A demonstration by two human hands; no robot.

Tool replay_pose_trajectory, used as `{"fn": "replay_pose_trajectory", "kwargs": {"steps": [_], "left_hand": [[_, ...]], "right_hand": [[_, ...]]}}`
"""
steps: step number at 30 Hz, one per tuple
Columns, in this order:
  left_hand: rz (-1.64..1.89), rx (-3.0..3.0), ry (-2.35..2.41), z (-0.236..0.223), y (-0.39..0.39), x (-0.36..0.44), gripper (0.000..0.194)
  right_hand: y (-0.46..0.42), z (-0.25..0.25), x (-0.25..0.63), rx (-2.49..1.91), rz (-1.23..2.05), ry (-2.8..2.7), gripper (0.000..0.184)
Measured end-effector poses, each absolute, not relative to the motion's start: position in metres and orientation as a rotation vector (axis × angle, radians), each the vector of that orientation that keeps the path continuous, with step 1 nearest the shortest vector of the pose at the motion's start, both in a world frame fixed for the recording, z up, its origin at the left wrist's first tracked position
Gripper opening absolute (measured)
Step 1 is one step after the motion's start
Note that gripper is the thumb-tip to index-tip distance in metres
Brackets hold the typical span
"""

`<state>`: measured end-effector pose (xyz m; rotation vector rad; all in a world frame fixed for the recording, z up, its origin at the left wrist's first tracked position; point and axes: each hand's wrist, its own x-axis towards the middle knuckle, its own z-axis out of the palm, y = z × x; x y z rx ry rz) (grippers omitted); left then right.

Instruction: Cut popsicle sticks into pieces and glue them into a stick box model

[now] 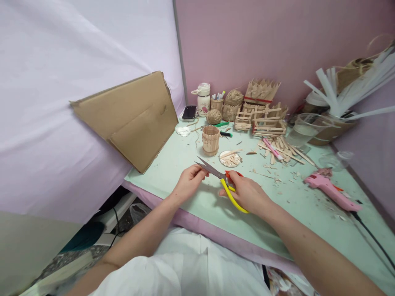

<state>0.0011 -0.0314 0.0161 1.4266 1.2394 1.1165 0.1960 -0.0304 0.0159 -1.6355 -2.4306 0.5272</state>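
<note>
In my right hand (247,191) is a pair of scissors (232,196) with one yellow and one red handle, its blades parted a little and pointing left. My left hand (191,180) is closed in a pinch by the blades; whatever lies between those fingers is too small or hidden to name. Just beyond the hands stands a small round cup made of wooden sticks (211,142). To its right, a round lid (222,161) holds cut bits of wooden stick (232,158).
A pink glue gun (335,192) with a black cord lies at right. Wooden sticks (285,149) are piled behind it, near a clear plastic cup (308,127). Small stick crates (268,123), twine balls (214,116) and a white bottle (203,100) line the back. Cardboard (142,127) leans at left.
</note>
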Motion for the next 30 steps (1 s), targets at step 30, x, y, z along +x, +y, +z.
{"fn": "replay_pose_trajectory", "kwargs": {"steps": [30], "left_hand": [[1.404,0.939,0.944,-0.002,-0.037,0.027,0.021]], "right_hand": [[-0.035,0.011,0.193,-1.648,0.369,-2.414,0.036]]}}
